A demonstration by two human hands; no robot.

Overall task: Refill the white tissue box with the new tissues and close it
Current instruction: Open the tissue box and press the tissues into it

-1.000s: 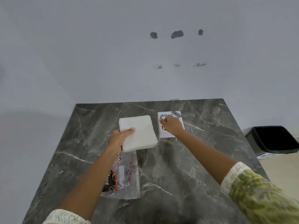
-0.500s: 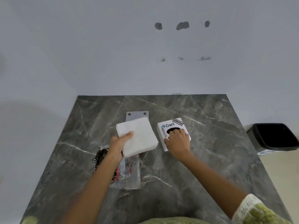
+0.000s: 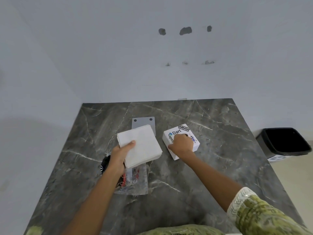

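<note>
A person stands at a dark marble table (image 3: 211,167), seen from a camera on their head. Taking the table's centre as the clock's centre, the left hand (image 3: 121,156) is at about eleven o'clock, closed around the near edge of a stack of new tissues (image 3: 141,145), thumb on top, holding it just above the surface. The white tissue box (image 3: 180,141), covered in stickers, sits on the table at about one o'clock, just beside the stack but apart from it. The right hand (image 3: 182,145) is clamped over the box's top, fingers at the dark dispensing hole, apparently gripping it. Beyond the stack, at twelve o'clock, lies a flat grey plate (image 3: 143,123) with two holes, possibly the box's bottom panel; that cannot be confirmed. Under the left wrist lies an empty clear tissue wrapper (image 3: 137,180). A black bin (image 3: 284,141) stands on the floor at three o'clock. The risk from here: the stack is pinched along one edge only, so loose sheets could fan out, slide or crumple as it is pushed into the box, leaving the closing panel unable to seat.
</note>
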